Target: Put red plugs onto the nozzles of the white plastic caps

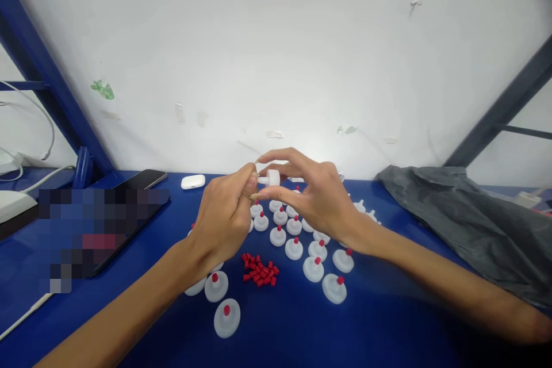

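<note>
My right hand (317, 195) pinches a small white plastic disc part (272, 177) between thumb and fingers, held above the blue table (302, 333). My left hand (226, 215) is closed in a pinch right against the stem of that part; what its fingertips hold is too small to make out. Below the hands, several white disc parts with red caps (313, 268) stand in rows. A small heap of loose red caps (260, 271) lies on the table just under my left wrist.
A dark phone (129, 201) lies at the left, with a white earbud case (192, 181) behind it. A grey plastic bag (470, 224) covers the right side. White cables and a charger (17, 169) sit far left. A white wall rises behind.
</note>
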`<state>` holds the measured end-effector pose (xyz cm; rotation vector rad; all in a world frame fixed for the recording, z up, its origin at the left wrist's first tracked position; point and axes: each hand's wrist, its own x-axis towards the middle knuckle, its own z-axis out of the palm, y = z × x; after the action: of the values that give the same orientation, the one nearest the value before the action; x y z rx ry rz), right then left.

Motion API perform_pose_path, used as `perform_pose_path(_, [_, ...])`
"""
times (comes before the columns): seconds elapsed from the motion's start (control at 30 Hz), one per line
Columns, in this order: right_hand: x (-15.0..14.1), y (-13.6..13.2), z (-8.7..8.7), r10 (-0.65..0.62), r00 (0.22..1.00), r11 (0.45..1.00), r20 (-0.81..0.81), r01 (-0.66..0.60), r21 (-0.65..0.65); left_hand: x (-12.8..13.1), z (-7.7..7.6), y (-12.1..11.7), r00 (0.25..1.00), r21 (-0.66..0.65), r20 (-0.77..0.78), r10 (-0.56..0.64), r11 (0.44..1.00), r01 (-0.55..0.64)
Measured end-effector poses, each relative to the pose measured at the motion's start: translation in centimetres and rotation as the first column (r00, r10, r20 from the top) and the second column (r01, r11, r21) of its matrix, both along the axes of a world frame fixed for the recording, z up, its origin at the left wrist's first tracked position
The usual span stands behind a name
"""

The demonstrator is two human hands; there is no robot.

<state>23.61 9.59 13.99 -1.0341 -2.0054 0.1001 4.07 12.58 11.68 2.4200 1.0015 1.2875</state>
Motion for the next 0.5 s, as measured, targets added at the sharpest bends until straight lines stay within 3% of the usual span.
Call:
perform_pose_path(0.17, [1.8,1.6,0.8,0.058,0.982,0.998,0.178,-0.059,-0.003,-0.2,0.2,1.0,0.985,-0.052,-0.171,0.007,0.999,-0.016])
perform_pose_path(0.33, [6.6,3.3,-0.3,-0.215,0.908,0.974,0.36,0.227,0.011,0.0,-0.1,1.4,0.904,-0.173,-0.404,-0.142,0.982,0.077])
perform_pose_path(0.5, [10.9,6.3,-2.1,-0.312,0.835,0.928,0.453,0.37,-0.042,-0.4,-0.6,1.1,0.763,-0.394,-0.548,-0.342,0.91,0.125])
